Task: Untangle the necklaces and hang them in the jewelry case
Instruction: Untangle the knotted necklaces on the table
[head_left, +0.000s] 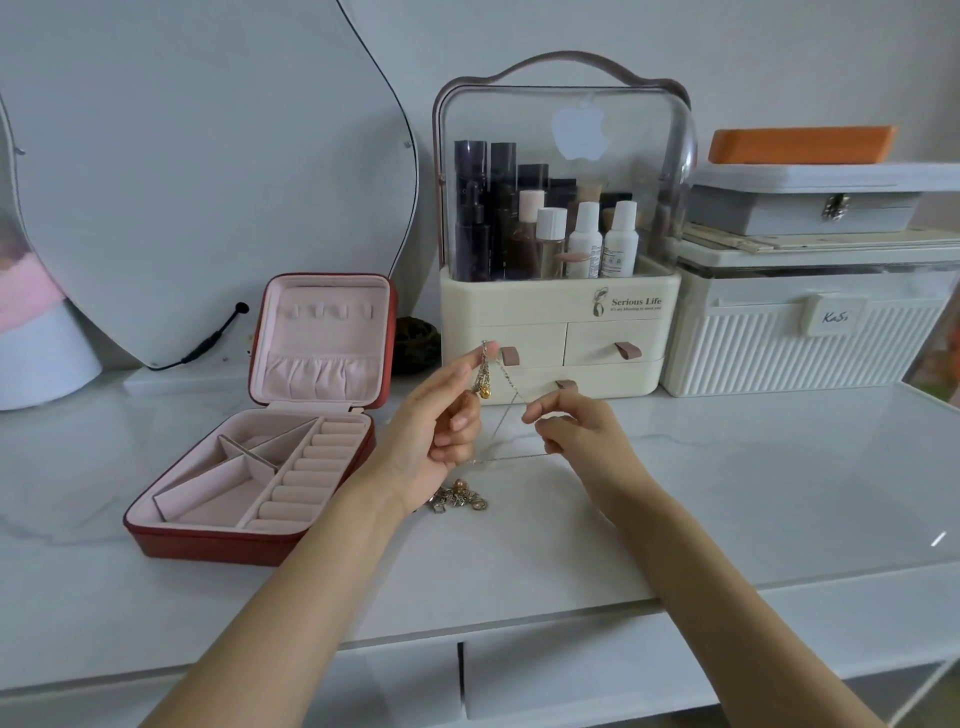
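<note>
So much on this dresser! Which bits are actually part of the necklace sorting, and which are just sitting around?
Part of the job:
- tangled necklaces, pinched up by the left hand
- right hand, pulling one chain aside
- open jewelry case, hooks in its lid
- jewelry heap on the table

Just sitting around:
- cosmetics organizer
- mirror
- white storage bin
- grey box
- orange tray

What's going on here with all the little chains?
A person is untangling necklaces over a white table. The left hand pinches a knotted bunch of chains and holds it up, while the right hand pinches one thin strand pulled out from it. More jewelry lies on the table below. The red jewelry case sits open at the left; nothing is visibly hung in it.
</note>
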